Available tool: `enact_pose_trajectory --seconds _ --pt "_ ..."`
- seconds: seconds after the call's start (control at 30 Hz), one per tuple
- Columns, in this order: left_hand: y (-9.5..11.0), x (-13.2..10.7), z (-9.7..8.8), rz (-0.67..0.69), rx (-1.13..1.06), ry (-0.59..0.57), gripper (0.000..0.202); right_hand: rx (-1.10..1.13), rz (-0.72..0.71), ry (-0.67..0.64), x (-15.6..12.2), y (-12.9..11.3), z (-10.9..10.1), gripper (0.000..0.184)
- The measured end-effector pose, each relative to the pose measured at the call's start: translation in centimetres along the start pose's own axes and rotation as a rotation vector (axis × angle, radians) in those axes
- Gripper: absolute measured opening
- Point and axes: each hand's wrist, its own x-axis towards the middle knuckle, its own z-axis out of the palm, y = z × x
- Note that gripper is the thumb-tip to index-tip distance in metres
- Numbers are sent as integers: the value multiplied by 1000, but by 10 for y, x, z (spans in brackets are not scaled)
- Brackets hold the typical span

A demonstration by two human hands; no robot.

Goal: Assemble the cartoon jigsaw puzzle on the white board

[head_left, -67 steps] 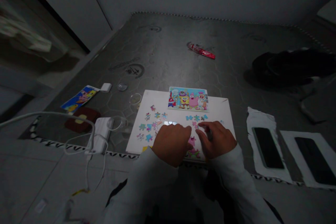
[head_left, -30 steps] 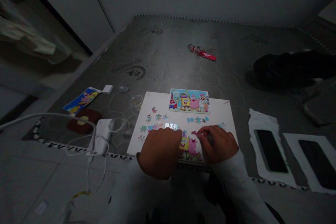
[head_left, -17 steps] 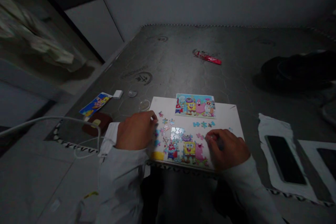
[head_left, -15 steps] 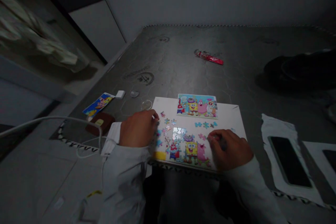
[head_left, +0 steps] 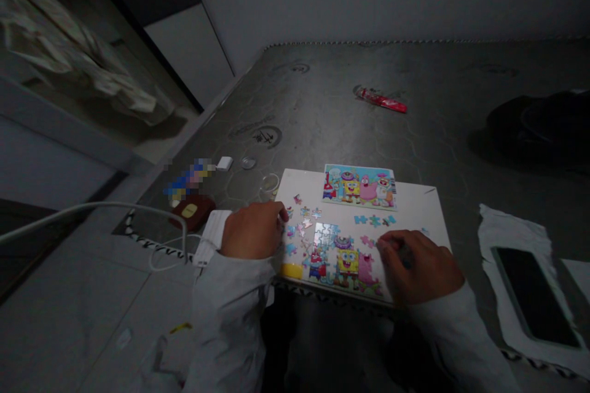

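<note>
A partly joined cartoon jigsaw puzzle (head_left: 346,264) lies on a white board (head_left: 417,202), with a yellow figure, a pink figure and a red one in it. Above it rests the picture card (head_left: 359,187) with the same figures. My right hand (head_left: 421,265) is closed in a pinch at the right end of a pink puzzle piece (head_left: 367,241). At the board's left edge my left hand (head_left: 254,230) is curled, its fingertips beside loose pieces (head_left: 305,212); what they hold is hidden. Several blue pieces (head_left: 374,220) lie below the card.
On the right a phone (head_left: 537,295) lies on a white cloth (head_left: 514,227). A red packet (head_left: 382,100) is farther back. To the left are a brown case (head_left: 196,212), a white adapter (head_left: 224,163), clear discs (head_left: 269,182) and a white cable (head_left: 115,204) crossing in front.
The whole scene has shifted slightly to the right as my head turned. Both hands stay at nearly the same places on the board, and the pieces look unmoved.
</note>
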Motion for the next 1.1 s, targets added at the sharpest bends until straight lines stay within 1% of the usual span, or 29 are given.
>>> enact_pose_trajectory --seconds 0.13,0.3,0.4,0.53,0.63,0.77,0.87,0.97,1.03,1.1 --pt "-3 -4 -3 -8 9 -20 32 -1 -5 -9 1 1 0 22" --pt "-6 -2 -5 -50 -13 -1 28 -8 -22 4 1 1 0 24" --pt "-6 -3 -4 -23 -32 10 26 6 -13 11 2 0 1 23" --pt "-4 -5 -4 42 -38 -30 27 17 -17 40 2 0 1 26" --pt "-1 -6 -4 55 -31 -38 27 -3 -40 56 2 2 1 30" --pt "2 -5 -6 19 -7 -6 27 -32 -81 37 0 5 2 36" --pt "1 -6 -7 1 3 19 26 -40 -74 18 0 4 1 45" --pt "2 -8 -8 -8 21 50 22 2 -64 -2 1 3 -2 51" --pt "3 -8 -10 -23 31 84 26 21 -63 -7 2 3 -3 52" --pt "4 -9 -12 -44 28 149 34 14 -68 -5 2 4 -3 50"
